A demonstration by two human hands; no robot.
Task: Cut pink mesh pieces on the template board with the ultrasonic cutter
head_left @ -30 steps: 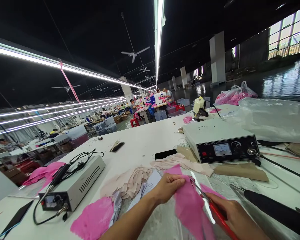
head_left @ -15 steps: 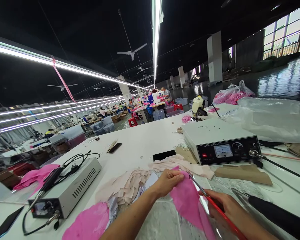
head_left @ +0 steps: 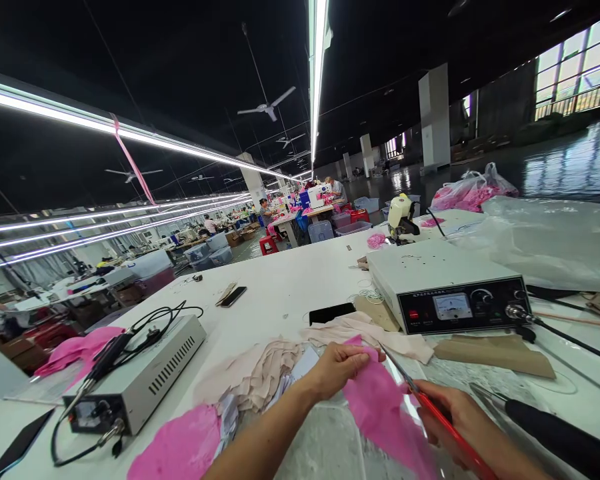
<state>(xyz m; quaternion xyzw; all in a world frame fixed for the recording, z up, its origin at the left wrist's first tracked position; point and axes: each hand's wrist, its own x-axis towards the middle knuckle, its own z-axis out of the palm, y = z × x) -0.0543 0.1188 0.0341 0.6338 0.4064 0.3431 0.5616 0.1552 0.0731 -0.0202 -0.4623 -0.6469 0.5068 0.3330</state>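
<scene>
My left hand [head_left: 334, 368] pinches the upper edge of a bright pink fabric piece [head_left: 375, 407], whose lower part hangs down toward me. In my right hand [head_left: 455, 417] is a slim tool with a long red handle [head_left: 453, 433] and a pointed metal end. That metal tip [head_left: 394, 361] lies close beside the fabric edge, just right of my left fingers; whether it touches the cloth I cannot tell. Beige fabric pieces [head_left: 265, 373] are heaped left of my left hand, and another pink fabric piece [head_left: 180, 443] lies left of my forearm.
A grey box with a meter [head_left: 453, 307] stands right of my hands, a second grey box [head_left: 145, 373] at left. A black-handled tool [head_left: 555, 427] lies near my right forearm. A phone [head_left: 331, 313] lies beyond the beige cloth. Clear plastic bags [head_left: 555, 240] sit at right.
The view has shifted slightly. The hanging pink fabric has swung a little to the right and its lower end is blurred. Both hands keep their grips.
</scene>
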